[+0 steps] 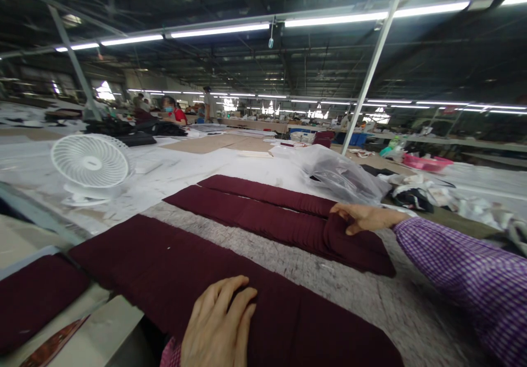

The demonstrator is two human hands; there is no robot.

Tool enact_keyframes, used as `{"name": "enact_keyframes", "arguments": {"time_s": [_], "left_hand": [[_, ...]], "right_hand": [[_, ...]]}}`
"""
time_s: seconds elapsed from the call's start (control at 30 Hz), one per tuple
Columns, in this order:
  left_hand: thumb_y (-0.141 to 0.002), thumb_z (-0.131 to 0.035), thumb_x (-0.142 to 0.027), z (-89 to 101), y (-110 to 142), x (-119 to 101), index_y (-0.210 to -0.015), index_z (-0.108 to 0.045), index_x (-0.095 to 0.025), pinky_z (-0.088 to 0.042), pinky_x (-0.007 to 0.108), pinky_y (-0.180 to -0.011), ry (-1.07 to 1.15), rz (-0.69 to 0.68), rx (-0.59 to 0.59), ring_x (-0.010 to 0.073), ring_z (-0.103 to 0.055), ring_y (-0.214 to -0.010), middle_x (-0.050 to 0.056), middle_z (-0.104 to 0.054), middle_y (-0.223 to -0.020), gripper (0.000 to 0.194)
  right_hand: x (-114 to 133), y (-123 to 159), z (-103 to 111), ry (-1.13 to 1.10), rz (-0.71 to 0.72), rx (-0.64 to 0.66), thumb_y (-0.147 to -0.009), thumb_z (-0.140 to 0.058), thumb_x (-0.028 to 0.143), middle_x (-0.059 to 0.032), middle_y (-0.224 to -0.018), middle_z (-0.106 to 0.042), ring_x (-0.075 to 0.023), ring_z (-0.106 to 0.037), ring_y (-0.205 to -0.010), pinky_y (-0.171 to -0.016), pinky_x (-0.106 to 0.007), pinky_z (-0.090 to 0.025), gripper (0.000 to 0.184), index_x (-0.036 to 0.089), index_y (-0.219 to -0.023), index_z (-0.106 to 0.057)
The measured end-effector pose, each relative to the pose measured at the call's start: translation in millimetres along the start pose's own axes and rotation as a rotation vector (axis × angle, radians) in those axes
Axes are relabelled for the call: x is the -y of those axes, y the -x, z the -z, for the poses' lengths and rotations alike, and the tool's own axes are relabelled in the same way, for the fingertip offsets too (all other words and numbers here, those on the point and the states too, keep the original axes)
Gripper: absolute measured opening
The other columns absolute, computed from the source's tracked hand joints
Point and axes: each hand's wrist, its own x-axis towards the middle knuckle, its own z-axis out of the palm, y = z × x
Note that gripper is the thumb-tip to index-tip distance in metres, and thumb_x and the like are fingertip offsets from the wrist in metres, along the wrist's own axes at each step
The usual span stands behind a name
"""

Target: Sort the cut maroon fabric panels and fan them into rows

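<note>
A wide maroon fabric panel [197,263] lies across the front of the table. My left hand [222,320] rests on it palm down, fingers stretched out and holding nothing. Behind it, a stack of long maroon fabric strips [255,210] lies on a grey felt-like mat [247,246]. At the right end of this stack, my right hand [362,219] has its thumb and fingers closed on the cloth, which bunches up and folds over there. A second, narrower maroon strip [272,191] runs along the far side, partly covered at its right end by the hand.
A white desk fan [93,164] stands at the left. Crumpled clear plastic [341,172] lies behind the strips. More maroon fabric [37,295] sits at the lower left. A pink basin [428,162] and piled cloth are at the right; a slanted white pole [373,71] rises behind the plastic.
</note>
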Motion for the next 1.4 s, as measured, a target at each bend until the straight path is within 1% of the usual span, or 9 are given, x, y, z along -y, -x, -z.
{"name": "enact_keyframes", "arguments": {"time_s": [0.07,0.27,0.43,0.63,1.03,1.13,1.2,1.3,1.4], "left_hand": [[-0.094,-0.056,-0.021,-0.1,0.6,0.6,-0.110,-0.067,-0.027,-0.059,0.032,-0.079,-0.005,-0.004,0.002,0.0194,-0.069,-0.099,0.000,-0.075,-0.113,0.021],[-0.094,-0.057,-0.022,-0.3,0.5,1.9,-0.111,-0.067,-0.027,-0.059,0.031,-0.079,-0.009,-0.017,0.004,0.0191,-0.069,-0.099,0.000,-0.075,-0.114,0.021],[-0.094,-0.057,-0.023,-1.0,-0.3,1.7,-0.111,-0.067,-0.028,-0.059,0.032,-0.079,-0.014,-0.014,0.012,0.0196,-0.069,-0.099,0.000,-0.075,-0.113,0.020],[-0.094,-0.056,-0.023,-1.4,2.0,3.1,-0.110,-0.068,-0.028,-0.059,0.031,-0.078,-0.010,-0.011,0.007,0.0196,-0.070,-0.098,0.000,-0.075,-0.113,0.021],[-0.094,-0.056,-0.024,-0.4,1.2,2.8,-0.110,-0.070,-0.028,-0.059,0.031,-0.077,-0.017,-0.011,0.016,0.0196,-0.070,-0.098,0.000,-0.075,-0.113,0.021],[-0.094,-0.056,-0.023,-0.9,0.5,2.9,-0.109,-0.070,-0.028,-0.060,0.031,-0.077,-0.013,-0.008,0.019,0.0200,-0.070,-0.098,0.000,-0.076,-0.113,0.021],[-0.094,-0.056,-0.023,-1.7,0.0,2.6,-0.109,-0.069,-0.028,-0.060,0.032,-0.077,-0.010,-0.008,0.014,0.0202,-0.070,-0.097,0.000,-0.076,-0.112,0.021],[-0.094,-0.056,-0.023,-2.7,-0.2,2.1,-0.109,-0.069,-0.028,-0.060,0.032,-0.076,-0.010,-0.014,0.003,0.0201,-0.070,-0.097,0.000,-0.076,-0.112,0.021],[-0.093,-0.056,-0.022,-3.0,0.3,2.0,-0.110,-0.069,-0.028,-0.060,0.032,-0.076,-0.015,-0.014,-0.002,0.0199,-0.070,-0.097,0.000,-0.076,-0.113,0.021]], "right_hand": [[-9.1,-1.1,-3.0,-0.045,-0.023,-0.003,-0.075,-0.070,0.037,-0.0059,-0.103,-0.061,-0.0238,-0.060,-0.094,-0.084,-0.038,-0.050,0.062,0.019,-0.130,-0.048],[-21.3,0.7,-5.7,-0.131,-0.046,0.038,-0.088,-0.070,0.046,-0.0057,-0.104,-0.065,-0.0227,-0.063,-0.093,-0.085,-0.041,-0.052,0.040,0.017,-0.113,-0.059],[-19.2,5.4,0.1,-0.139,-0.050,0.059,-0.093,-0.066,0.046,-0.0068,-0.111,-0.065,-0.0233,-0.063,-0.099,-0.089,-0.043,-0.052,0.038,0.017,-0.116,-0.061],[-14.1,4.3,2.5,-0.057,-0.061,0.075,-0.094,-0.064,0.049,-0.0026,-0.096,-0.066,-0.0217,-0.063,-0.089,-0.084,-0.039,-0.051,0.034,0.016,-0.095,-0.065],[-8.2,0.0,5.3,0.008,-0.039,0.136,-0.096,-0.063,0.047,0.0000,-0.086,-0.064,-0.0182,-0.063,-0.079,-0.077,-0.035,-0.052,0.033,0.015,-0.088,-0.064],[-7.2,0.7,2.2,0.035,-0.039,0.103,-0.094,-0.064,0.049,-0.0014,-0.090,-0.063,-0.0192,-0.061,-0.082,-0.078,-0.036,-0.051,0.033,0.016,-0.093,-0.064],[-2.3,1.6,1.4,0.057,-0.033,0.061,-0.090,-0.066,0.045,-0.0035,-0.096,-0.062,-0.0203,-0.060,-0.085,-0.078,-0.037,-0.051,0.032,0.017,-0.105,-0.062],[12.5,1.8,3.9,0.104,0.011,0.013,-0.079,-0.067,0.032,-0.0076,-0.110,-0.057,-0.0233,-0.058,-0.095,-0.085,-0.037,-0.049,0.054,0.020,-0.130,-0.054],[29.9,-2.1,8.2,0.170,0.077,0.027,-0.068,-0.065,0.018,-0.0079,-0.124,-0.050,-0.0265,-0.056,-0.107,-0.092,-0.038,-0.045,0.073,0.025,-0.140,-0.050]]}}
